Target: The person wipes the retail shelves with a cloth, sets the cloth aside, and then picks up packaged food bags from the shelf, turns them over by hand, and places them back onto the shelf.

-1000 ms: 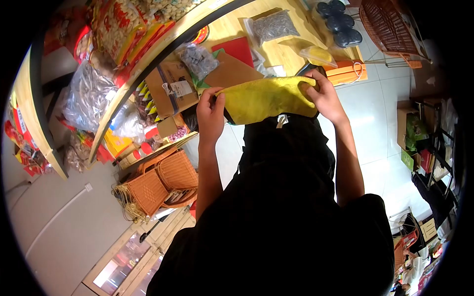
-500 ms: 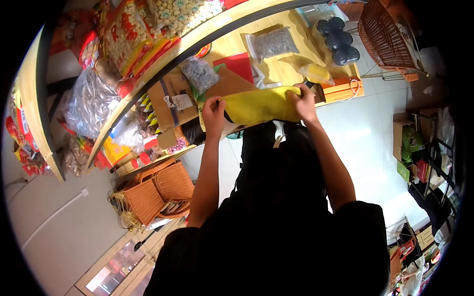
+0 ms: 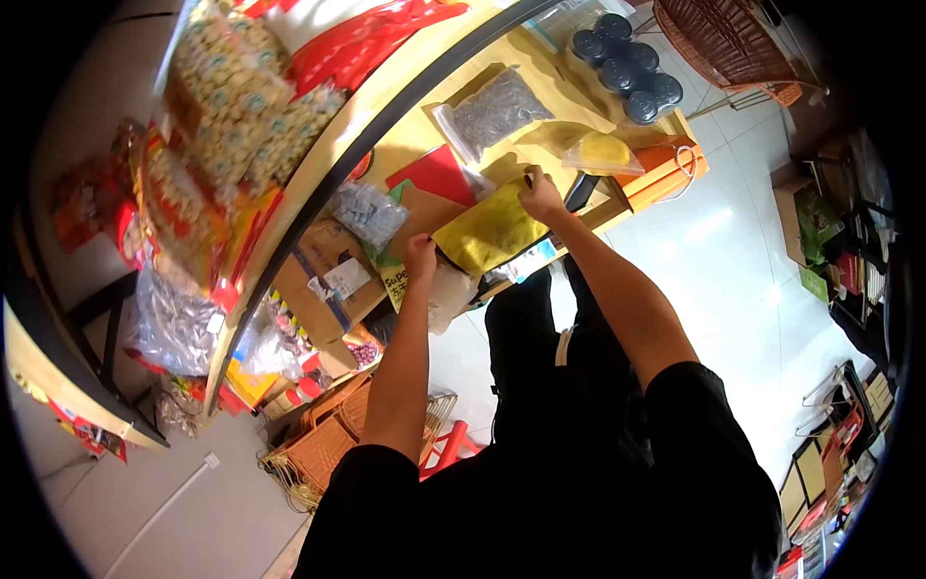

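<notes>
A yellow cloth [image 3: 490, 234] is held out between two bare hands, in front of the near edge of the wooden table [image 3: 579, 106]. Its left end is pinched by the left hand [image 3: 420, 259], and its upper right corner is gripped by the right hand [image 3: 542, 198], with the fingers curled in. Whether the table is touched by the cloth cannot be told. Below the cloth, a whitish plastic bag [image 3: 450, 297] is seen near the left hand, and a blue and white packet [image 3: 531, 261] is partly covered by the cloth's lower edge.

Beyond the cloth, a red sheet [image 3: 431, 174] is laid flat, and near it a clear bag [image 3: 502, 111] filled with grey pieces is set down. Farther right, a group of black round-topped containers [image 3: 627, 69] is placed, with a small bag of yellow contents [image 3: 600, 152] nearer the right hand. To the left, a bag of pale grey pieces [image 3: 369, 217] is rested beside a cardboard box [image 3: 328, 275], which is marked with a white label. Large food packages [image 3: 251, 106] are piled on the shelf [image 3: 381, 92] at the upper left.
</notes>
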`<action>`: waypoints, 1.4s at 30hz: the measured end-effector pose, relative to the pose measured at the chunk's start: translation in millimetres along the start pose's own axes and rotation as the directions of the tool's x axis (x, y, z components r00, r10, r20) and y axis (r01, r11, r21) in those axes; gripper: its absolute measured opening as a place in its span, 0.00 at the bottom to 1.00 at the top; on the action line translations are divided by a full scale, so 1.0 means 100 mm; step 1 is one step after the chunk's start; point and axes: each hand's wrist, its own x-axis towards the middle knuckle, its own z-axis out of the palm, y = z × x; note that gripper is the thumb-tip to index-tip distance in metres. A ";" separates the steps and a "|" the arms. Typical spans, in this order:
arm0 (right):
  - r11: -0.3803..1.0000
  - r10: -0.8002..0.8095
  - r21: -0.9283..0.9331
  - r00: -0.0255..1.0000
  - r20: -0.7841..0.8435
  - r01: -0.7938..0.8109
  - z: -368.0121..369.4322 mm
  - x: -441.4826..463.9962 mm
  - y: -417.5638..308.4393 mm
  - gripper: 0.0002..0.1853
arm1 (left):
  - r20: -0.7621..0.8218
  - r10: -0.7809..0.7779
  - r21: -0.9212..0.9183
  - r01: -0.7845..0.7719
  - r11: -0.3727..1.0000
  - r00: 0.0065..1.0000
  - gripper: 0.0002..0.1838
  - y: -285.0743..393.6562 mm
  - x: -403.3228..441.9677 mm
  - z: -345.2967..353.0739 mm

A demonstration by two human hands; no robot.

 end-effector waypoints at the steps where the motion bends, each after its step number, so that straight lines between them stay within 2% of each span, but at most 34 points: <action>1: 1.000 0.010 0.004 1.000 -0.003 -0.010 -0.03 -0.04 -0.08 0.30 | 0.008 -0.001 0.007 0.001 1.000 1.000 0.16 -0.01 0.06 0.03; 3: 0.984 -0.161 -0.074 0.987 -0.025 0.159 -0.06 -0.04 -0.25 0.32 | -0.060 0.246 0.150 -0.235 0.960 0.967 0.18 -0.03 0.25 0.09; 4: 0.983 -0.178 -0.047 0.984 -0.020 0.177 -0.07 -0.03 -0.36 0.33 | -0.059 0.248 0.151 -0.237 0.960 0.967 0.18 0.11 0.25 0.12; 6: 0.982 -0.185 0.024 0.980 -0.072 0.187 -0.12 0.02 -0.59 0.33 | 0.075 0.266 0.064 -0.271 0.961 0.961 0.21 0.46 0.28 0.23; 7: 0.976 -0.185 0.095 0.976 -0.118 0.197 -0.12 0.05 -0.67 0.34 | 0.072 0.268 0.062 -0.273 0.960 0.961 0.21 0.59 0.34 0.32; 8: 0.962 -0.092 0.244 0.987 -0.129 0.121 -0.13 0.11 -0.76 0.35 | 0.100 0.255 -0.047 -0.251 0.967 0.962 0.22 0.74 0.40 0.42; 9: 0.961 -0.098 0.245 0.986 -0.134 0.128 -0.12 0.18 -0.82 0.35 | 0.130 0.249 -0.156 -0.228 0.961 0.960 0.22 0.90 0.47 0.50; 10: 0.961 -0.086 0.233 0.961 -0.263 0.150 -0.11 0.24 -0.85 0.36 | 0.129 0.254 -0.157 -0.234 0.960 0.958 0.22 1.09 0.47 0.55; 11: 0.961 -0.072 0.219 0.918 -0.389 0.169 -0.10 0.32 -0.86 0.36 | 0.179 0.116 -0.271 -0.064 0.960 0.977 0.22 1.29 0.46 0.60; 12: 0.956 -0.237 0.022 0.813 -0.532 0.294 -0.10 0.44 -0.85 0.34 | 0.248 -0.012 -0.370 0.106 0.923 0.969 0.22 1.44 0.52 0.67; 13: 0.956 -0.238 0.019 0.807 -0.540 0.294 -0.19 0.52 -0.90 0.34 | 0.254 -0.004 -0.372 0.101 0.923 0.967 0.22 1.44 0.71 0.78; 15: 0.951 -0.295 -0.234 0.822 -0.487 0.202 -0.34 0.66 -0.95 0.35 | 0.283 0.009 -0.304 0.081 0.949 0.959 0.22 1.44 0.93 0.96; 16: 0.958 -0.255 -0.251 0.810 -0.528 0.138 -0.40 0.75 -0.95 0.32 | 0.147 0.020 -0.322 0.029 0.946 0.989 0.24 1.45 0.94 1.05; 17: 0.956 -0.262 -0.259 0.808 -0.528 0.140 -0.45 0.87 -0.92 0.32 | 0.148 0.020 -0.330 0.030 0.944 0.989 0.24 1.45 0.97 1.09; 19: 0.961 -0.194 -0.265 0.889 -0.415 0.086 -0.53 1.11 -0.76 0.28 | 0.227 0.203 -0.403 -0.098 0.910 0.952 0.23 1.39 1.09 1.15; 20: 0.992 -0.084 -0.120 0.930 -0.359 0.043 -0.55 1.15 -0.71 0.28 | 0.210 0.139 -0.264 -0.081 0.961 0.968 0.22 1.37 1.18 1.16; 21: 0.990 -0.090 -0.130 0.930 -0.357 0.046 -0.56 1.16 -0.70 0.28 | 0.209 0.138 -0.274 -0.077 0.959 0.968 0.22 1.37 1.19 1.13; 23: 0.990 0.024 -0.124 0.954 -0.300 -0.064 -0.55 1.16 -0.71 0.30 | 0.398 -0.145 -0.280 0.271 0.921 0.906 0.25 1.38 1.19 1.06; 24: 0.990 0.017 -0.130 0.955 -0.295 -0.057 -0.59 1.12 -0.75 0.30 | 0.325 -0.123 -0.248 0.210 0.946 0.938 0.23 1.62 0.88 0.94; 25: 0.981 -0.014 -0.194 0.983 -0.185 -0.022 -0.65 1.08 -0.80 0.27 | 0.319 -0.121 -0.256 0.209 0.944 0.940 0.23 1.55 0.93 0.93; 26: 0.967 -0.040 -0.253 0.997 -0.071 0.021 -0.72 1.03 -0.86 0.25 | 0.362 -0.013 -0.401 0.168 0.901 0.932 0.22 1.47 0.98 0.92; 27: 0.967 -0.052 -0.254 0.996 -0.067 0.033 -0.81 0.89 -0.96 0.25 | 0.385 0.104 -0.537 0.131 0.833 0.917 0.22 1.43 1.02 0.88; 28: 0.984 -0.099 -0.158 0.990 -0.099 0.082 -0.89 0.63 -1.08 0.24 | 0.373 0.109 -0.543 0.121 0.831 0.922 0.22 1.47 0.94 0.78; 30: 0.977 -0.190 0.061 0.966 -0.174 0.203 -0.90 0.21 -1.10 0.22 | 0.431 0.300 -0.668 0.077 0.740 0.851 0.19 1.50 0.56 0.45; 31: 0.944 -0.234 0.179 0.947 -0.221 0.275 -0.87 0.06 -1.01 0.21 | 0.498 0.309 -0.553 0.023 0.833 0.810 0.18 1.48 0.39 0.20; 32: 0.925 -0.289 0.160 0.912 -0.291 0.345 -0.87 -0.16 -0.97 0.20 | 0.380 0.309 -0.568 -0.044 0.822 0.872 0.23 1.65 -0.04 0.06; 33: 0.883 -0.343 0.264 0.917 -0.205 0.389 -0.92 -0.40 -0.92 0.22 | 0.301 0.396 -0.485 -0.218 0.847 0.868 0.30 1.20 0.01 0.03; 34: 0.877 -0.319 0.312 0.929 -0.189 0.365 -0.97 -0.74 -0.99 0.21 | 0.329 0.256 -0.468 -0.078 0.880 0.909 0.37 1.43 -0.53 -0.22; 35: 0.846 -0.288 0.434 0.951 -0.114 0.308 -0.93 -0.92 -0.88 0.19 | 0.324 0.223 -0.429 -0.068 0.901 0.919 0.38 1.34 -0.74 -0.35; 36: 0.750 -0.245 0.635 0.969 0.003 0.188 -0.90 -1.14 -0.85 0.19 | 0.319 0.187 -0.390 -0.052 0.919 0.929 0.39 1.28 -0.92 -0.46; 37: 0.764 -0.235 0.632 0.969 0.080 0.133 -0.97 -1.37 -0.89 0.23 | 0.286 0.199 -0.405 -0.070 0.912 0.937 0.39 1.25 -1.14 -0.59; 38: 0.742 -0.237 0.665 0.962 0.134 0.090 -0.97 -1.53 -0.81 0.27 | 0.295 0.270 -0.473 -0.105 0.875 0.917 0.41 1.27 -1.37 -0.73; 40: 0.751 -0.286 0.649 0.946 0.150 0.124 -1.04 -1.79 -0.83 0.31 | 0.276 0.358 -0.552 -0.157 0.819 0.892 0.42 1.38 -1.68 -0.94; 42: 0.743 -0.335 0.660 0.915 0.223 0.111 -1.17 -1.94 -0.94 0.34 | 0.154 0.521 -0.406 -0.427 0.808 0.839 0.43 1.52 -1.92 -1.11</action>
